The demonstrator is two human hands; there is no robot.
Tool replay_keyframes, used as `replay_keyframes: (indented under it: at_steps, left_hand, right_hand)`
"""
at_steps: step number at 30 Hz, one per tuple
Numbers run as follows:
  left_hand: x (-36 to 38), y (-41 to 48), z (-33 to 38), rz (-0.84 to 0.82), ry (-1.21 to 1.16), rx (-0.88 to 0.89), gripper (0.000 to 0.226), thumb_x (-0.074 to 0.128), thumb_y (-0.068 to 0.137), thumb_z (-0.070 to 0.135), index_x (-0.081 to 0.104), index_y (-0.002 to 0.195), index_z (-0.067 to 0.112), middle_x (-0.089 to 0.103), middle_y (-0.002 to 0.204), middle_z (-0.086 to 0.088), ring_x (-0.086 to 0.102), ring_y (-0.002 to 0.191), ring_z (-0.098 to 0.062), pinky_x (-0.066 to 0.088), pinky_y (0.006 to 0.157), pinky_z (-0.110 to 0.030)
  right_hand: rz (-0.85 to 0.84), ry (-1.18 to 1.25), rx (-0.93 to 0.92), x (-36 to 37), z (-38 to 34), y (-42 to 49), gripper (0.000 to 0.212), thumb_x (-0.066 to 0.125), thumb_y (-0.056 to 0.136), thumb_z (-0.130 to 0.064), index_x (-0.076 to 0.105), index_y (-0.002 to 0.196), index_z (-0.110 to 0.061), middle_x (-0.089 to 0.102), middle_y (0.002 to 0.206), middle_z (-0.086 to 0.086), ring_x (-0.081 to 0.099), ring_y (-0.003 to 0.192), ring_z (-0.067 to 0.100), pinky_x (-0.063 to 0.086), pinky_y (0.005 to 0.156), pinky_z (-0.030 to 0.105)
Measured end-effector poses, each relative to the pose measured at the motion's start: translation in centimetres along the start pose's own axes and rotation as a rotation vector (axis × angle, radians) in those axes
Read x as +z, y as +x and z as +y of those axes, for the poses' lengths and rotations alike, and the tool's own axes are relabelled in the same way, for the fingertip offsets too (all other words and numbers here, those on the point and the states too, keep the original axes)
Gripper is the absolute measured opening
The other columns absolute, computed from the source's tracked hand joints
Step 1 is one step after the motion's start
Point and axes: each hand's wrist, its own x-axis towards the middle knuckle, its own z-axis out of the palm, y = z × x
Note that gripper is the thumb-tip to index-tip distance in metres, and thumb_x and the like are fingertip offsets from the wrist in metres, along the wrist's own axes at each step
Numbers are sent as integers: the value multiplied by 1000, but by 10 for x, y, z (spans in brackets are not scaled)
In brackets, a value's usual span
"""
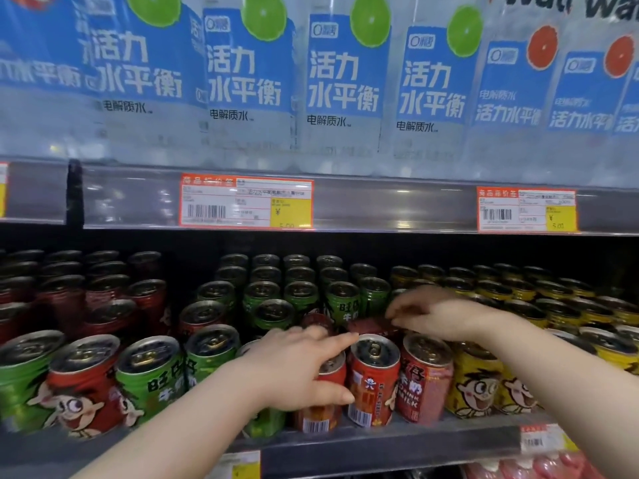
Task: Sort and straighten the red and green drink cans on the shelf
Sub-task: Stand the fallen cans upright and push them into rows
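Head view shows sorting under way: the left hand wraps thumb and fingers round the front red can, and the right hand curls its fingers onto the top of the rear red can, just beside the green cans. The next move probably calls for a straight lift, since the neighbours touch. The upper shelf hangs low and the shelf lip is close in front.

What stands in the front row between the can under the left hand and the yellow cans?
Head view: two upright ones, a red barcode can and a red DRINK MILK can, right before the yellow cans.
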Motion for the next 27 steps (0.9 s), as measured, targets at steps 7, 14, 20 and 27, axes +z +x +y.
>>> replay_keyframes:
  at_steps: [7, 14, 20, 27]
  left_hand:
    - [0, -1, 1, 12, 3, -13, 76, 42, 82, 69, -1, 142, 52, 26, 149, 6, 30, 134, -19, 27, 107, -36]
    - [-1, -2, 3, 1, 16, -53, 73, 41, 82, 70, -1, 140, 54, 25, 150, 8, 28, 136, -15, 27, 108, -37]
    - [-3, -4, 5, -15, 14, -92, 73, 41, 82, 69, -2, 139, 57, 25, 151, 8, 30, 135, -16, 27, 108, -37]
    - [-3, -4, 7, -19, 30, -106, 72, 41, 83, 68, -2, 140, 56, 22, 153, 8, 27, 137, -16, 25, 110, -36]
  right_hand:
    - [-245, -260, -95, 18, -13, 52, 62, 67, 81, -27, 41, 138, -32, 47, 141, -1, 49, 123, 20, 45, 98, 35]
    - [-151, -481, -314, 28, -7, 67, 51, 62, 84, -31, 45, 131, -38, 50, 128, -1, 52, 115, 26, 49, 88, 38]
    - [-133, -141, -286, 5, 2, 55, 62, 72, 72, -44, 49, 126, -25, 49, 128, -4, 49, 113, 14, 46, 93, 30]
    - [-169, -138, -226, -2, 15, 50, 86, 71, 74, -44, 22, 144, -34, 32, 149, -4, 36, 132, 15, 32, 97, 23]
